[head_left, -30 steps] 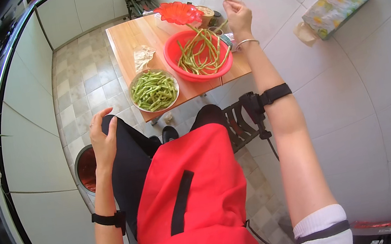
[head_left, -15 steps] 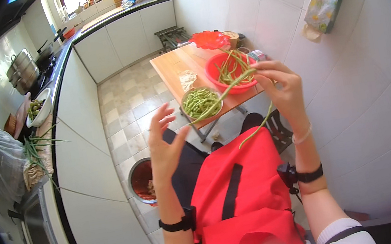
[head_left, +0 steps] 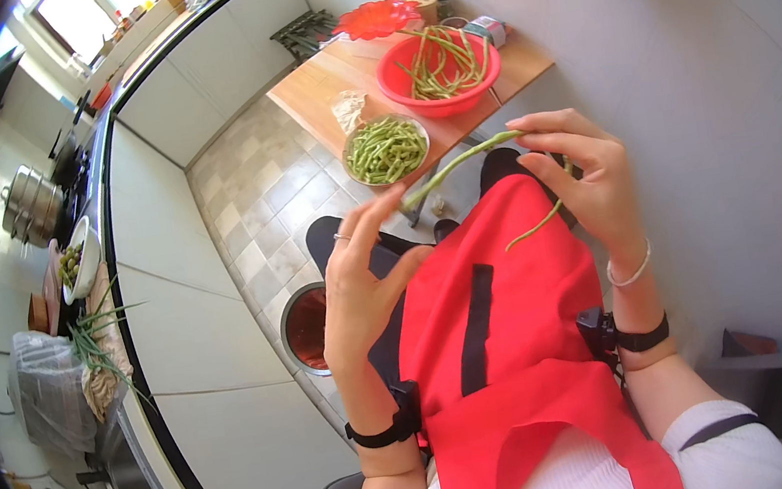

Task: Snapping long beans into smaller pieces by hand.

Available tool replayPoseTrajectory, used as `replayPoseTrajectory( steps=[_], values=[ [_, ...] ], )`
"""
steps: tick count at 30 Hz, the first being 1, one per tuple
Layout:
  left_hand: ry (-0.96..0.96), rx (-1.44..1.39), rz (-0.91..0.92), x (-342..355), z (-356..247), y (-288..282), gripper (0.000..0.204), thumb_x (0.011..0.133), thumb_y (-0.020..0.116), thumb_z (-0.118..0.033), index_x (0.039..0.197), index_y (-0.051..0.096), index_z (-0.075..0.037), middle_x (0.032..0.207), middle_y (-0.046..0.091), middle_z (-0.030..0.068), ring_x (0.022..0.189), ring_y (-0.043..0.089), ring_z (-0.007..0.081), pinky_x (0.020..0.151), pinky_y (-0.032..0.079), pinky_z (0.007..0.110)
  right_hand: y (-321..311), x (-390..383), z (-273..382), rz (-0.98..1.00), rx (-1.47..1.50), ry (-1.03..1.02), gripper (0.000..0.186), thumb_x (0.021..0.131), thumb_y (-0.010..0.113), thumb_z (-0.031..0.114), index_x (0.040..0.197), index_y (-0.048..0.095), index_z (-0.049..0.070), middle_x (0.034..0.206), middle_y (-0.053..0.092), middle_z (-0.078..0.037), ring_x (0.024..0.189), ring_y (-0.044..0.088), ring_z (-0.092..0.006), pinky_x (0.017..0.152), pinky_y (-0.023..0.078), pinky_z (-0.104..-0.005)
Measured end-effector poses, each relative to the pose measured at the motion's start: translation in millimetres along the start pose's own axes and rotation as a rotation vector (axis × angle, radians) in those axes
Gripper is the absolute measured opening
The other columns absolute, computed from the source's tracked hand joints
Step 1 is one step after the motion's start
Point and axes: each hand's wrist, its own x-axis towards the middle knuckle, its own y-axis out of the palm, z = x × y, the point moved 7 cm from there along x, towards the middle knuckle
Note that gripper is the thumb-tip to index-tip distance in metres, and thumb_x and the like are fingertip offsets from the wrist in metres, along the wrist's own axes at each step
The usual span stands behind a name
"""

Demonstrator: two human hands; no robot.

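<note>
My right hand (head_left: 581,165) pinches a long green bean (head_left: 462,163) between thumb and fingers above my lap. One end stretches left, while another length hangs below the hand over my red apron (head_left: 447,347). My left hand (head_left: 360,274) is at the bean's left end, its fingertips by the tip and its thumb spread apart. Past the hands, a round bowl with short cut bean pieces (head_left: 385,150) stands at the near edge of a wooden table (head_left: 306,83). A red basin (head_left: 397,97) beside it contains whole long beans (head_left: 445,64).
A red scalloped dish (head_left: 375,18) and small containers stand at the table's back. On the floor to my left is a round bin (head_left: 307,330). The counter at left bears a steel pot (head_left: 31,205), a white bowl (head_left: 88,257), spring onions (head_left: 94,339) and a sink (head_left: 139,485).
My left hand has come up to the bean's left end. The bean, held in my right hand, now appears nearer to me than the table's edge. The whole view has shifted.
</note>
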Motion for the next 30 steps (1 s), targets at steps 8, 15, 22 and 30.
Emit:
replayPoseTrajectory(
  steps=[8,15,22,30],
  values=[
    [-0.150,-0.088,0.004,1,-4,2,0.013,0.082,0.068,-0.002,0.095,0.069,-0.002,0.079,0.062,0.0080,0.076,0.059,0.0224,0.067,0.047,0.031,5,-10,4,-0.033,-0.381,-0.167,0.013,0.081,0.075,0.012,0.085,0.069,0.002,0.101,0.071,-0.008,0.093,0.066,-0.0230,0.081,0.051,-0.0288],
    [0.148,0.124,-0.020,14,-51,14,0.016,0.077,0.072,-0.004,0.093,0.071,-0.006,0.079,0.063,0.0059,0.074,0.059,0.0225,0.065,0.048,0.032,41,-23,27,0.164,0.207,0.115,0.014,0.081,0.074,0.013,0.089,0.068,0.004,0.091,0.068,-0.010,0.081,0.066,-0.0238,0.071,0.052,-0.0311],
    [0.083,0.035,-0.142,1,-47,-9,0.036,0.065,0.079,0.004,0.099,0.073,-0.005,0.082,0.069,0.0039,0.073,0.056,0.0139,0.068,0.045,0.027,34,-21,33,0.234,0.143,0.021,0.010,0.080,0.073,0.005,0.088,0.068,0.003,0.080,0.063,-0.009,0.070,0.061,-0.0232,0.061,0.049,-0.0317],
    [0.109,0.104,-0.125,-2,-47,-20,0.017,0.073,0.075,-0.003,0.089,0.075,-0.009,0.080,0.069,0.0027,0.071,0.060,0.0185,0.069,0.046,0.030,36,-21,40,0.216,0.130,-0.055,0.010,0.078,0.073,0.005,0.086,0.067,0.004,0.078,0.062,-0.007,0.071,0.060,-0.0218,0.062,0.048,-0.0311]
  ],
)
